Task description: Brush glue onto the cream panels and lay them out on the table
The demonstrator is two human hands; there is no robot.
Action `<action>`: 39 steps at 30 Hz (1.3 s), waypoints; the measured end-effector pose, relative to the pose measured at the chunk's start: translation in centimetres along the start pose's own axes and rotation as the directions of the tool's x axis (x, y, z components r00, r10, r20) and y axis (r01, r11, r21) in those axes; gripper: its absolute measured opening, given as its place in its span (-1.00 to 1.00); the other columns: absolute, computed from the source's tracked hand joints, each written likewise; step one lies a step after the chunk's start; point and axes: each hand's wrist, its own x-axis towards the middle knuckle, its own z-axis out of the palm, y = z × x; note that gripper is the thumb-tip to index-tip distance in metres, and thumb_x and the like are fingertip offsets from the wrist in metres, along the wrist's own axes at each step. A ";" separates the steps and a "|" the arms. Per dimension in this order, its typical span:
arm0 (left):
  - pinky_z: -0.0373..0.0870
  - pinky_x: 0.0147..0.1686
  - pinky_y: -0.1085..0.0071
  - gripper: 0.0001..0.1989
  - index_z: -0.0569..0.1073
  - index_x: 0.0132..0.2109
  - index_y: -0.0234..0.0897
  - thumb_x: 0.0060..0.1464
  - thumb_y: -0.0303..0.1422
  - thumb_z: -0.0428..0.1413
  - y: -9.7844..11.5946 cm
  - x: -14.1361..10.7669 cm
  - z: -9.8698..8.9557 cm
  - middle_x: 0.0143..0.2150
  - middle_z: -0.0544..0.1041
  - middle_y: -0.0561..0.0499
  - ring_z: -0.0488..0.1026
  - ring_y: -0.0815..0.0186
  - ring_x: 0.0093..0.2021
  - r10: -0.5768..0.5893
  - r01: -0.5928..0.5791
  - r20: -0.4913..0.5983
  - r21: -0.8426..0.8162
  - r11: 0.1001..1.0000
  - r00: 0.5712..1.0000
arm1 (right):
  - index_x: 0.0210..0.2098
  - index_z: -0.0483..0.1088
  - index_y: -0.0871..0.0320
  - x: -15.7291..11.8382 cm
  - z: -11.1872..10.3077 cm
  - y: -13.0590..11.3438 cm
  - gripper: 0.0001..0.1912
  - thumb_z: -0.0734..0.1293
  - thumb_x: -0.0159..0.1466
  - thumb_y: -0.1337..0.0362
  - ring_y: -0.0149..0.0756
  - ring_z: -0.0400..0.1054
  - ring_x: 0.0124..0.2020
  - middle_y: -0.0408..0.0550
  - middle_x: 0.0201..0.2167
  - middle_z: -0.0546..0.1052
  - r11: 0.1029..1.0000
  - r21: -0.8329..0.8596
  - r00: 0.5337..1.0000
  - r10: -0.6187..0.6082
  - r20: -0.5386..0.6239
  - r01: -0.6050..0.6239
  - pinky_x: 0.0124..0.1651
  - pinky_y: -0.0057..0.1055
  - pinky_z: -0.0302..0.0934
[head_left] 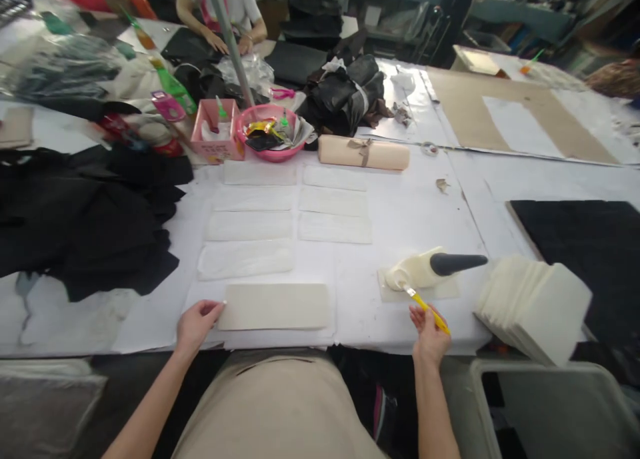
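Note:
My right hand [431, 331] is closed round the yellow handle of a brush [424, 307]. The brush's head is at the opening of a cream-coloured container [417, 270], which lies on its side with a long black conical end pointing right. Under the container is a flat pale piece of board [450, 290]. At the table's front edge lies a plain beige rectangular panel [275, 306]. My left hand [201, 322] pinches this panel's left edge between thumb and fingers. Beyond it, several thin whitish strips [250, 226] lie flat in two columns.
Black material [85, 219] is heaped at left. A pink box [217, 129], a pink basin [273, 152] and a tied peach roll [363, 154] stand beyond the strips. Whitish pieces [537, 306] are stacked at right, above a grey bin [550, 372]. Another person's hands [217, 42] are across the table.

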 end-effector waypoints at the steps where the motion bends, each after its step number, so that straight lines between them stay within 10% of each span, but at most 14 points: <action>1: 0.36 -0.53 0.35 -0.51 0.48 -0.45 -0.26 -0.31 0.10 0.16 0.0 0.1 0.0 -0.51 0.57 -0.06 0.48 0.20 -0.51 0.011 -0.011 0.009 -0.024 1.000 1.000 | -0.20 0.42 0.21 -0.3 -0.4 0.0 -0.59 0.47 0.01 0.14 -0.34 0.53 -0.48 -0.17 -0.50 0.58 0.999 0.030 0.999 0.027 -0.021 -0.026 -0.37 -0.46 0.44; 8: 0.26 -0.58 0.41 -0.55 0.48 -0.42 -0.30 -0.27 0.03 0.20 0.2 1.5 0.1 -0.54 0.51 0.00 0.38 0.30 -0.56 0.092 -0.061 0.110 -0.256 0.965 0.990 | -0.24 0.44 0.21 -6.9 -0.6 -0.8 -0.63 0.48 0.01 0.16 -0.34 0.53 -0.47 -0.16 -0.52 0.59 0.990 0.116 0.995 0.084 -0.046 -0.078 -0.37 -0.50 0.44; 21: 0.22 -0.63 0.49 -0.66 0.40 -0.48 -0.31 -0.33 -0.14 0.26 0.5 4.4 -1.0 -0.63 0.44 0.07 0.38 0.38 -0.62 0.092 0.125 0.474 -0.407 0.905 0.876 | -0.17 0.41 0.22 -28.2 14.1 3.9 -0.60 0.37 0.18 0.01 -0.25 0.52 -0.47 -0.09 -0.48 0.57 0.986 -0.167 0.829 0.085 0.553 0.010 -0.39 -0.34 0.43; 39: 0.33 -0.60 0.46 -0.61 0.39 -0.48 -0.31 -0.37 -0.14 0.33 -0.5 5.6 -0.6 -0.64 0.44 0.08 0.38 0.40 -0.63 0.138 0.166 0.550 -0.467 0.869 0.823 | -0.18 0.39 0.22 -32.5 20.7 8.1 -0.59 0.36 0.17 0.00 -0.29 0.51 -0.50 -0.13 -0.51 0.55 0.982 -0.183 0.796 0.080 0.599 0.039 -0.47 -0.44 0.39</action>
